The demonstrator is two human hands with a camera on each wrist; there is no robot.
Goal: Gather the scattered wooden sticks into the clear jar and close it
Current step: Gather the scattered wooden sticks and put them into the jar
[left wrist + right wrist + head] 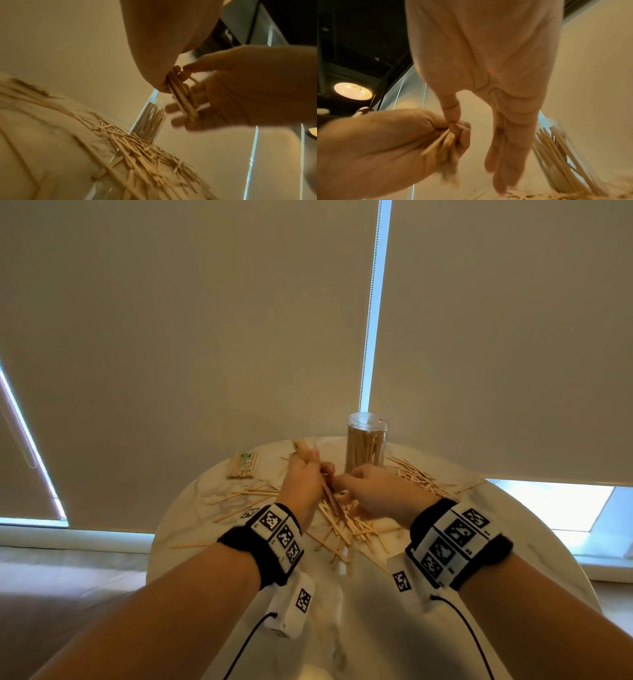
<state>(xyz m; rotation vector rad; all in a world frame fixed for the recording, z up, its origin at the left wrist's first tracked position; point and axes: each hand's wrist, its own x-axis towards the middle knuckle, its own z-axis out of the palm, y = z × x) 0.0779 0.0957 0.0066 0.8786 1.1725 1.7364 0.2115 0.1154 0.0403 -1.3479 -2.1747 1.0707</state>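
Head view: a round, pale marble-patterned table top [191, 518] stands before drawn beige roller blinds [191, 320], with its far rim close to them.
Left hand: the left hand [305, 477] is curled round a bundle of flat, pale wooden sticks [303, 451] and holds it raised above the table, with the stick ends poking out past the fingers.
Right hand: the right hand [373, 487] has its thumb tip at the left fist; in the right wrist view its fingers [505, 155] hang straight and loose over the pile, so it is spread rather than clenched.
Jar: a tall clear plastic cylinder jar [367, 443] stands upright near the far rim, just beyond the right hand, packed with thin upright sticks; whether a lid sits on it I cannot tell.
Loose sticks: a heap of scattered wooden sticks [346, 525] lies between the wrists, and thinner ones fan out to the right of the jar and to the left of the left hand.
Packet: a small wrapped bundle of sticks with a green label [242, 465] lies flat at the far left rim, apart from the heap.
Open room: the near part of the table top shows bare, smooth, glossy stone.
Wrists: black bands with white coded marker blocks [277, 534] wrap both wrists.
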